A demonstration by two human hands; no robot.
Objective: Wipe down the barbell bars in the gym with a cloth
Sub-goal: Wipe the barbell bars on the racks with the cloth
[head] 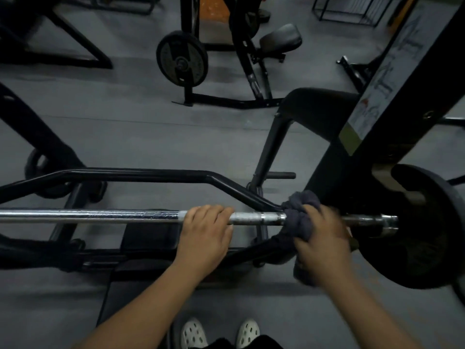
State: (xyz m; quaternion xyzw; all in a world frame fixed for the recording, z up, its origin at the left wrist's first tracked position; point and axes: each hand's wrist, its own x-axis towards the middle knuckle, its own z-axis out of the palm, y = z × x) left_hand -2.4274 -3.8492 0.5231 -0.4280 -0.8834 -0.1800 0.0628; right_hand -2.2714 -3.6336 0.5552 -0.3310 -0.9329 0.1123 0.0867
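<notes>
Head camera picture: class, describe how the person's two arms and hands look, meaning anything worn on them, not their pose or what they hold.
Both forearms are bare, with no sleeves showing as far up as the picture reaches. The left hand and right hand wear no gloves; no watch, band or ring is visible. The right hand is motion-blurred, so small details there cannot be told.

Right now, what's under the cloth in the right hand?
The grey cloth is bunched around the barbell bar, gripped by the right hand. Bar shows bare on both sides, up to the weight plate. The wrapped section itself is hidden. The left hand grips bare bar.
</notes>
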